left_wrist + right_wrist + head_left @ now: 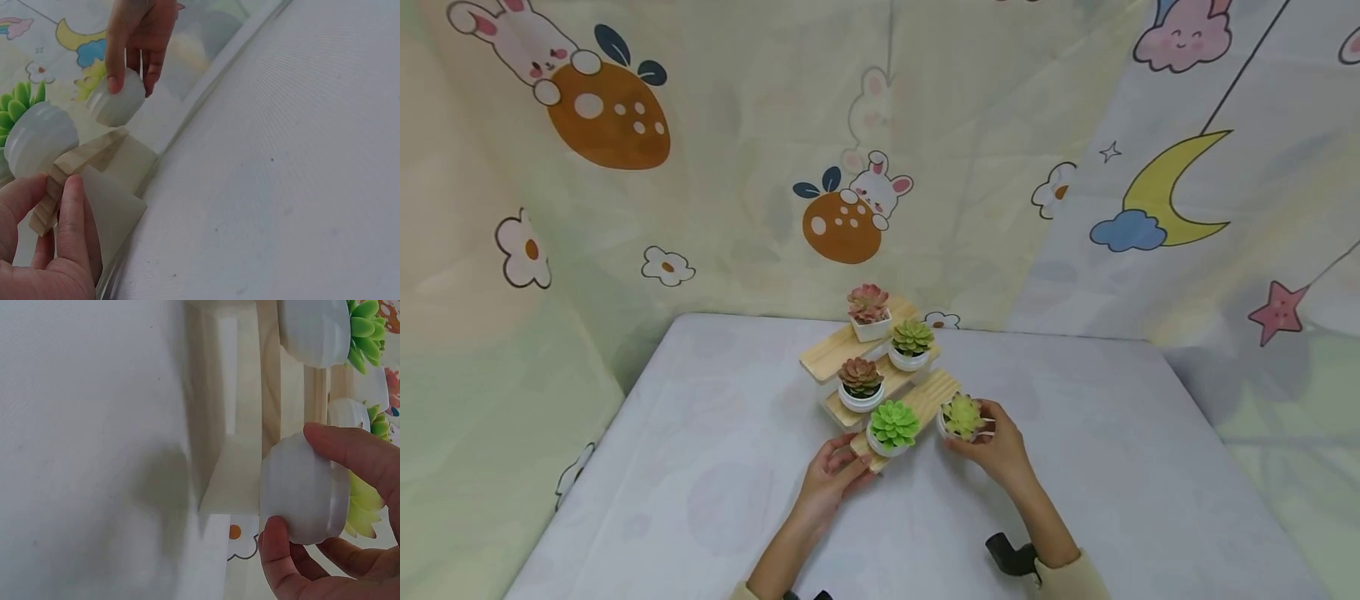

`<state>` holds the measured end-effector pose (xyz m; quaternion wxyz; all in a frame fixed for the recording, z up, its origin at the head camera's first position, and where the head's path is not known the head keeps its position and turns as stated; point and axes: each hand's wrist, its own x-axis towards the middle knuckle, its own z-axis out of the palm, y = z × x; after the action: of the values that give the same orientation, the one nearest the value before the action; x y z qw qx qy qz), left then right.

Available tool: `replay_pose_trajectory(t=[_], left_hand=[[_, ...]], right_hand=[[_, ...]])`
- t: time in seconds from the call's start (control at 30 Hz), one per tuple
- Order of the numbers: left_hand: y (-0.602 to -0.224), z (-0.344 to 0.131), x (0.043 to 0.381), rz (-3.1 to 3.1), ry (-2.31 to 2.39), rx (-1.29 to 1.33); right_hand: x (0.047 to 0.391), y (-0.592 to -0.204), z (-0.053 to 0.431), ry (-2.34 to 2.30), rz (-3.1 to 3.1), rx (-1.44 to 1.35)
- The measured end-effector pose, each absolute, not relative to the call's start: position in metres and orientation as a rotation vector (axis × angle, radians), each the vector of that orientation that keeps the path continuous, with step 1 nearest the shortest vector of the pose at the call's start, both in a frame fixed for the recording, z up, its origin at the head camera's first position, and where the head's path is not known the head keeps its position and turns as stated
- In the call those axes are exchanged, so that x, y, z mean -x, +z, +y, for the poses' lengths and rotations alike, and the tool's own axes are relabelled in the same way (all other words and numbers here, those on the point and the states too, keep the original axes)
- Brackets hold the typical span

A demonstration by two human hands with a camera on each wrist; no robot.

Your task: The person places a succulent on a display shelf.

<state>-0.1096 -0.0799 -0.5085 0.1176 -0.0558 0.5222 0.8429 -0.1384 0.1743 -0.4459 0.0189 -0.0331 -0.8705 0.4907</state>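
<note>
A three-step plant stand with pale wooden boards [936, 390] and white supports [115, 209] stands on the table. My left hand [833, 473] grips the left end of its front board, thumb and fingers on either side of the wood. In my right hand [1002, 448] is a white pot [303, 487] with a yellow-green succulent [962, 415], held by its sides beside the right end of that board. A bright green succulent [895, 423] in a white pot sits on the front board, close to my left hand.
On the middle board are a brownish-red succulent [861, 377] and a green succulent [912, 337], each in a round white pot. A pink succulent [868, 303] in a square pot occupies the top board. Behind the white-covered table [730, 417] hangs a cartoon-print cloth [737, 167].
</note>
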Motion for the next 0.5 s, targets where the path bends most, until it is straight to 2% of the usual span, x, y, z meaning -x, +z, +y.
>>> replay_pose_trajectory(t=[0.5], left_hand=[[-0.509, -0.081, 0.11, 1.524, 2.454, 0.175]], right_hand=[[0.153, -0.436, 0.159, 1.532, -2.679, 0.023]])
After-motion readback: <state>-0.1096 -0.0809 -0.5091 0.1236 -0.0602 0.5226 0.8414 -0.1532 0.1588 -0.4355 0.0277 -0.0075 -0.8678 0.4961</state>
